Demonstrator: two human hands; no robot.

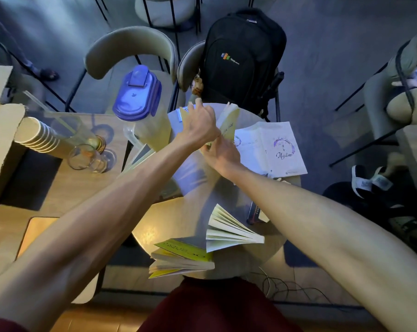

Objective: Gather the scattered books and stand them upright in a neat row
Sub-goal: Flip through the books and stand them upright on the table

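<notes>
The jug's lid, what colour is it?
Blue-purple; the jug's lid shows clearly in the head view.
</notes>
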